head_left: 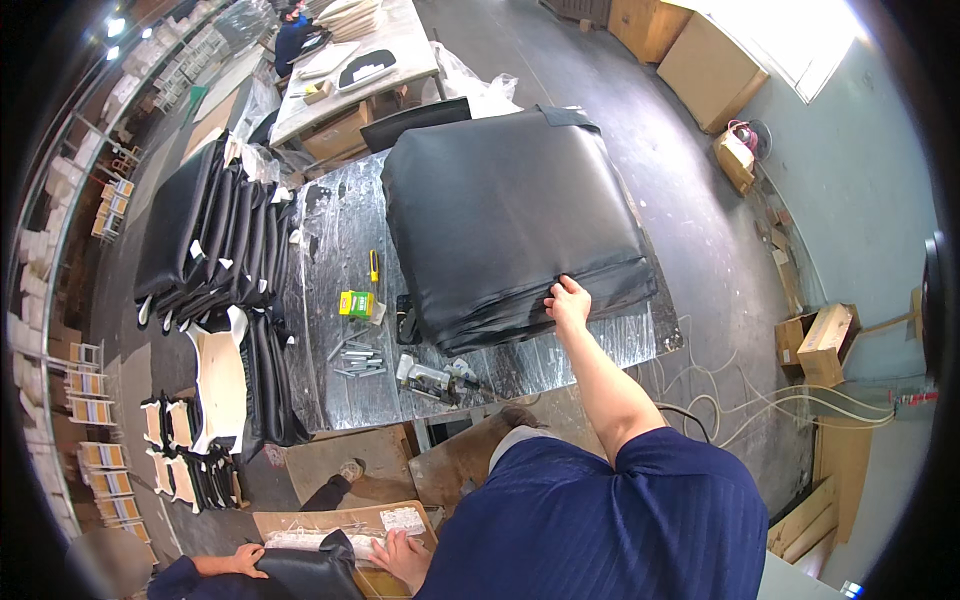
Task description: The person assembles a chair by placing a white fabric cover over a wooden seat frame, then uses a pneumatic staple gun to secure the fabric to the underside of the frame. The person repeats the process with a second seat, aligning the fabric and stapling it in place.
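Observation:
My right hand (567,302) reaches out to the near edge of a tall stack of black leather-like covers (510,190) on the work table. Its fingers pinch the edge of one black cover, close to the stack's near right side. Low in the view, my left hand (402,560) rests with fingers apart on white stringy material (320,535) in an open cardboard box (275,520). Beside it lies a black padded piece (305,572), which another person's hand (248,560) holds from the left.
On the plastic-wrapped table (340,215) lie a yellow cutter (374,265), a green-yellow small box (356,304), metal staple strips (357,358) and a staple gun (425,375). Black cushions (190,220) are piled to the left. Hoses (740,400) trail across the floor at right.

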`<move>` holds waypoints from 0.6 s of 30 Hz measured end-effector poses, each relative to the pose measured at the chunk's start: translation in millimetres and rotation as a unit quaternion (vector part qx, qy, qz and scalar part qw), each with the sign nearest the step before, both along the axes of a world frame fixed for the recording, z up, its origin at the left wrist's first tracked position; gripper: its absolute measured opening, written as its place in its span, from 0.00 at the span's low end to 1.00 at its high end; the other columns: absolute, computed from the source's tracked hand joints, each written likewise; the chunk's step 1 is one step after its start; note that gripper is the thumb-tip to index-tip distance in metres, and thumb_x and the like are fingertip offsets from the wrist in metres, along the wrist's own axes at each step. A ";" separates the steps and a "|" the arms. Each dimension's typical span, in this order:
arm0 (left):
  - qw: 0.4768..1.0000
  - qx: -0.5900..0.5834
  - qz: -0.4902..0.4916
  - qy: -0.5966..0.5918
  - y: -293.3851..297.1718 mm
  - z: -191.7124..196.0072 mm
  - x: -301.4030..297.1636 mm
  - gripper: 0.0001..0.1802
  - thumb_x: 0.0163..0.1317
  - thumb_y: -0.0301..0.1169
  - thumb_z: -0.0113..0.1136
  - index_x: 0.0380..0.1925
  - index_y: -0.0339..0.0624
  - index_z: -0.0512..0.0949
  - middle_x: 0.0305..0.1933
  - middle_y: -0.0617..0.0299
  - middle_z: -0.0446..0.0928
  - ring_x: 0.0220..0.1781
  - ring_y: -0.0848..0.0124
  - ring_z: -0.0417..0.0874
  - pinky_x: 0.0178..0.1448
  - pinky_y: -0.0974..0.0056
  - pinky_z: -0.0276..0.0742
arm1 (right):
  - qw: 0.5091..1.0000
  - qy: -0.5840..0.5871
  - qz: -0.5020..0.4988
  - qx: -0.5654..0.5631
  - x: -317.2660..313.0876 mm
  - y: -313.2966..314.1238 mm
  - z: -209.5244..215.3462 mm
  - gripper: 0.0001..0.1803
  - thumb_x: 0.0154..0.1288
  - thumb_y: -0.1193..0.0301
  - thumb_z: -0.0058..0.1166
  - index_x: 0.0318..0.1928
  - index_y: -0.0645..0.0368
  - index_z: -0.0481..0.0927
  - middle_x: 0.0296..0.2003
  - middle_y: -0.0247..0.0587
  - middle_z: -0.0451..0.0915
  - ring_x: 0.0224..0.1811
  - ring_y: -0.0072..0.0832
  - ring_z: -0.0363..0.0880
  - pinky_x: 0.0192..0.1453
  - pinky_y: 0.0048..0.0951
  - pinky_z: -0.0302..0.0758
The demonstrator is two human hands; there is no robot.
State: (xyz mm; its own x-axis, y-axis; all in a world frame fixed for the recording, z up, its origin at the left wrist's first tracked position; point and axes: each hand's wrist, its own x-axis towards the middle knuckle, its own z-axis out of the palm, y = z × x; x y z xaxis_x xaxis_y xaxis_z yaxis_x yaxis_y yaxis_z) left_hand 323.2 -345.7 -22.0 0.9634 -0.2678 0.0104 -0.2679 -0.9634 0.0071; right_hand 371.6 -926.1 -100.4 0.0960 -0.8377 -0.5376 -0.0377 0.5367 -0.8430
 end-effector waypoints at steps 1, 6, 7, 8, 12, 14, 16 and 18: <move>1.000 0.002 -0.002 0.000 0.0 -1.2 1.0 0.14 0.62 0.33 0.65 0.47 0.48 0.88 0.64 0.59 0.86 0.80 0.35 0.69 0.88 0.23 0.46 | 1.000 0.019 0.013 -0.007 -1.7 -3.6 1.0 0.20 0.80 0.73 0.61 0.68 0.60 0.84 0.48 0.41 0.89 0.30 0.25 0.87 0.31 0.29 0.84; 1.000 0.012 -0.013 -0.015 4.4 -4.4 2.1 0.15 0.63 0.38 0.70 0.50 0.58 0.88 0.65 0.68 0.86 0.81 0.36 0.69 0.85 0.19 0.43 | 0.999 -0.018 -0.014 0.026 -13.4 -17.5 1.8 0.11 0.80 0.72 0.62 0.57 0.59 0.86 0.40 0.37 0.88 0.31 0.26 0.87 0.33 0.32 0.86; 1.000 0.014 -0.018 -0.021 4.3 -5.7 2.5 0.16 0.62 0.38 0.70 0.50 0.58 0.88 0.65 0.68 0.86 0.81 0.36 0.69 0.86 0.19 0.43 | 0.998 -0.045 -0.022 0.037 -13.2 -19.6 1.5 0.11 0.80 0.72 0.62 0.58 0.58 0.86 0.40 0.37 0.88 0.31 0.27 0.87 0.34 0.34 0.86; 0.999 0.016 -0.022 -0.027 4.4 -6.9 1.4 0.16 0.62 0.38 0.70 0.51 0.58 0.87 0.65 0.68 0.86 0.81 0.36 0.69 0.86 0.19 0.43 | 0.996 -0.071 -0.030 0.049 -12.3 -21.4 1.2 0.11 0.80 0.72 0.62 0.58 0.58 0.85 0.39 0.37 0.88 0.32 0.28 0.87 0.35 0.35 0.87; 1.000 -0.009 0.004 -0.005 2.2 -6.3 -5.3 0.15 0.63 0.31 0.66 0.50 0.49 0.87 0.64 0.60 0.85 0.80 0.34 0.69 0.87 0.23 0.46 | 0.988 -0.108 -0.059 0.089 0.0 -23.6 3.5 0.13 0.79 0.71 0.64 0.59 0.59 0.84 0.41 0.40 0.88 0.33 0.31 0.88 0.37 0.38 0.88; 1.000 -0.016 -0.002 -0.013 4.7 -2.4 -4.5 0.14 0.64 0.30 0.66 0.50 0.48 0.87 0.64 0.59 0.85 0.81 0.34 0.69 0.87 0.23 0.46 | 0.991 -0.098 -0.060 0.074 7.0 -23.4 5.0 0.14 0.79 0.70 0.65 0.58 0.61 0.84 0.41 0.41 0.88 0.35 0.33 0.89 0.38 0.39 0.89; 1.000 -0.016 0.013 -0.003 0.7 2.1 -6.9 0.14 0.64 0.29 0.66 0.50 0.47 0.87 0.64 0.59 0.85 0.81 0.34 0.69 0.87 0.24 0.46 | 0.989 -0.103 -0.076 0.077 16.2 -23.6 7.4 0.13 0.79 0.69 0.66 0.56 0.61 0.84 0.40 0.41 0.87 0.35 0.33 0.89 0.38 0.39 0.89; 1.000 -0.019 0.016 0.006 0.5 4.3 -9.6 0.14 0.65 0.29 0.66 0.50 0.46 0.87 0.65 0.59 0.85 0.81 0.34 0.68 0.88 0.24 0.46 | 0.989 -0.087 -0.077 0.091 21.7 -26.8 8.6 0.09 0.79 0.69 0.66 0.50 0.60 0.84 0.37 0.39 0.86 0.31 0.31 0.87 0.33 0.36 0.86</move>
